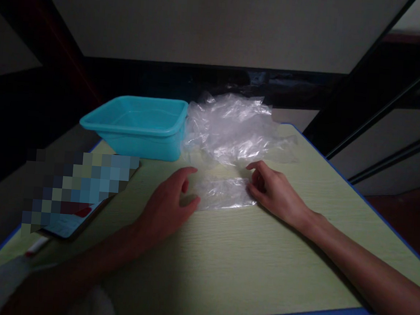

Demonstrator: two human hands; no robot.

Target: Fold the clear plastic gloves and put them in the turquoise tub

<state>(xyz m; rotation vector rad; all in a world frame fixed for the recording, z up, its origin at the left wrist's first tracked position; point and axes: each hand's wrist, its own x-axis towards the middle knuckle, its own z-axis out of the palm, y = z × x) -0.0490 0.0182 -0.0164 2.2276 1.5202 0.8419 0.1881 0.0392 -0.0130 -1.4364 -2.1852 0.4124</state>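
A clear plastic bag lies flat on the pale wooden table between my hands. My left hand is at the bag's left end, thumb and fingers apart, holding nothing. At the right end is my right hand, its index finger stretched out, the other fingers curled and the thumb apart beside the bag's edge; nothing is gripped in it. Just beyond, a crumpled heap of clear plastic bags spreads over the far part of the table.
A turquoise plastic basin stands at the far left, touching the heap. Nearer on the left lies a tablet-like device, partly pixelated, with a white pen-like item below it. A wall rises behind the table.
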